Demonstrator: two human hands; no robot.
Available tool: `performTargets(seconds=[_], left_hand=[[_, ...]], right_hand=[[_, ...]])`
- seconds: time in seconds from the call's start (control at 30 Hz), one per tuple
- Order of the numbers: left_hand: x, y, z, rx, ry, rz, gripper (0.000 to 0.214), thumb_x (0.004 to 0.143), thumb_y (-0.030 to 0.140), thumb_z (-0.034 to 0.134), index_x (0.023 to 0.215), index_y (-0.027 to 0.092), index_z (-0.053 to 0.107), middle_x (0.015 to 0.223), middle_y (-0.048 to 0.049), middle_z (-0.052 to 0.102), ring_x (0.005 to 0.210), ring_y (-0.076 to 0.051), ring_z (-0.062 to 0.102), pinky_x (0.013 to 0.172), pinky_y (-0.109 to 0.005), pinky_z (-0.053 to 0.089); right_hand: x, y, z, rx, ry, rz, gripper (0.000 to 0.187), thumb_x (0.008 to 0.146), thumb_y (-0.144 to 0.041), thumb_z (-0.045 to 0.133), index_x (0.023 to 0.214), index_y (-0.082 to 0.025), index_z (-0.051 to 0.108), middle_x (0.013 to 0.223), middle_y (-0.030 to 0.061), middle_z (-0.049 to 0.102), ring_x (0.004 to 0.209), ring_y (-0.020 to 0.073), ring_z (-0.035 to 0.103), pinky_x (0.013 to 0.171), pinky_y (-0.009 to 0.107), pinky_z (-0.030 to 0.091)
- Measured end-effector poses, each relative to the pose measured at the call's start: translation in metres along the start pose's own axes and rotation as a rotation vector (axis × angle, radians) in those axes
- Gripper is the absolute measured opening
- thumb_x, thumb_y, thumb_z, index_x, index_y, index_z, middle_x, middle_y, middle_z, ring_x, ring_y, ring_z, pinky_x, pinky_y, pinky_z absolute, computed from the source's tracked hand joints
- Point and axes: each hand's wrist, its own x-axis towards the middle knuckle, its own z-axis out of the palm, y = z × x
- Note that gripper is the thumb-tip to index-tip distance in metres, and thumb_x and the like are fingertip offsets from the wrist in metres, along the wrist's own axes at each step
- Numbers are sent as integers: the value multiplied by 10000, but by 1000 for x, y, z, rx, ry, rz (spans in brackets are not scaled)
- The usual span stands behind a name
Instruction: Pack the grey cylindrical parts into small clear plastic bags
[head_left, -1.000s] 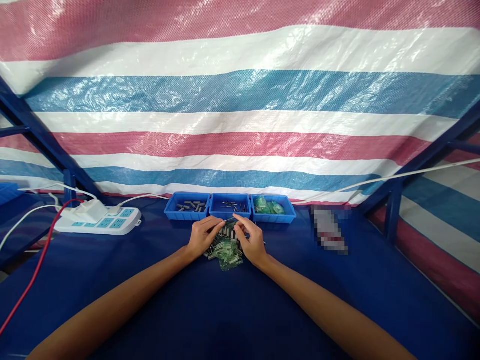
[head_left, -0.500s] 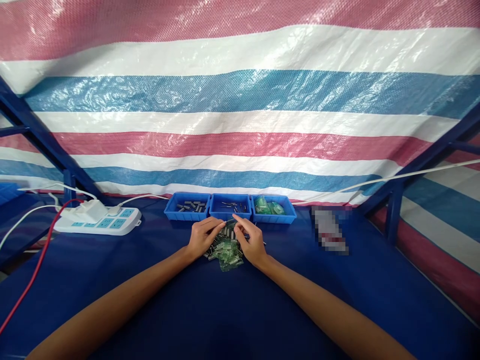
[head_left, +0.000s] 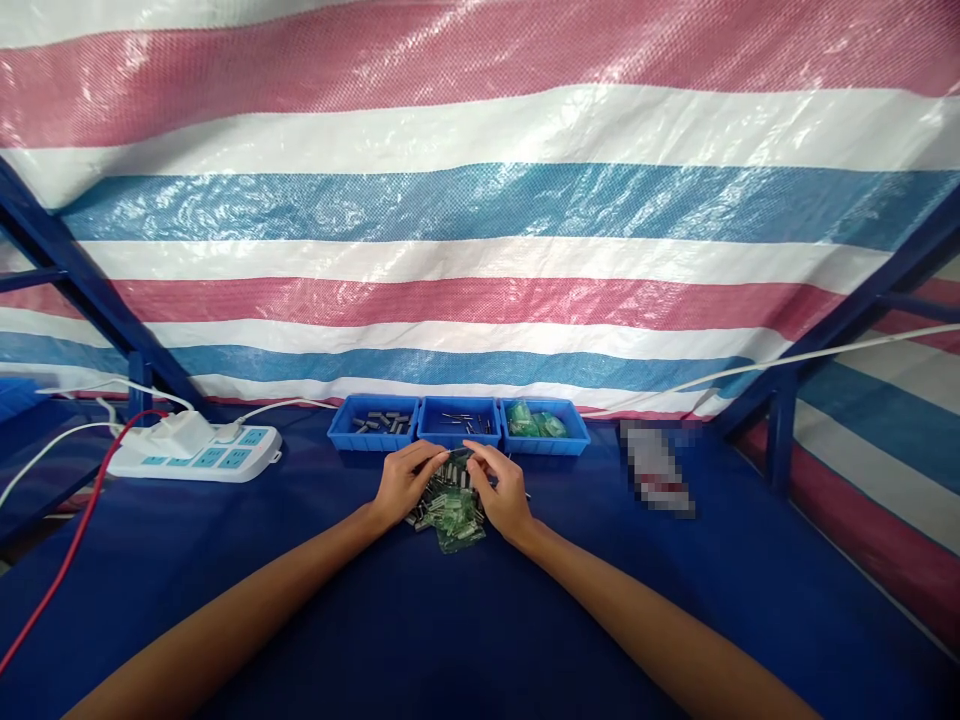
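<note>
three blue trays [head_left: 458, 424] just behind both hands; power strip [head_left: 196, 452] apparently clear.

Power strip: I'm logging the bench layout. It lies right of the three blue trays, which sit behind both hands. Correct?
No. The head view shows the power strip left of the three blue trays, not right. The trays do sit behind the left hand and right hand.

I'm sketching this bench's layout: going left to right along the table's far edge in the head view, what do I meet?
White power strip, blue tray of dark parts, blue tray of thin pins, blue tray of green bags, blurred item.
</note>
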Motion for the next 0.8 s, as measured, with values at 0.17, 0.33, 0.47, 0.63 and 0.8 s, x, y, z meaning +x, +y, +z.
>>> performTargets(seconds=[0.17, 0.33, 0.47, 0.63, 0.8], left_hand=[[0, 1, -1, -7, -13, 3, 206, 893, 296, 524, 848, 154, 667, 800, -48, 670, 741, -157, 624, 707, -252, 486], [0, 0, 0, -13, -10, 18, 191, 890, 280, 531, 853, 155, 670, 805, -47, 672, 748, -155, 623, 710, -248, 483], [0, -1, 0, -22, -23, 27, 195, 894, 283, 523, 862, 159, 671, 814, -51, 673, 760, -160, 622, 716, -258, 485], [-1, -1, 1, -15, -35, 24, 193, 893, 280, 525, 866, 158, 672, 819, -48, 675, 767, -157, 623, 730, -256, 482], [-1, -2, 0, -5, -58, 29, 204, 893, 274, 524, 821, 152, 670, 771, -45, 666, 712, -147, 614, 685, -245, 480]], right_hand=[[0, -1, -1, -15, -10, 20, 295, 910, -270, 451, 1153, -184, 596, 775, 46, 587, 638, 139, 547, 586, 246, 479], [0, 1, 0, -14, -15, 38, 270, 909, -273, 460, 1110, -187, 618, 789, 51, 600, 646, 143, 557, 588, 245, 474], [1, -1, 0, -30, -4, 32, 241, 906, -270, 469, 1060, -186, 634, 784, 48, 609, 648, 146, 562, 597, 249, 465], [3, -5, -1, -59, 3, 5, 199, 903, -272, 475, 930, -179, 649, 789, 44, 626, 653, 143, 565, 608, 249, 449], [3, -6, -1, -77, -3, 23, 213, 910, -289, 464, 871, -171, 637, 770, 42, 629, 657, 145, 558, 616, 248, 436]])
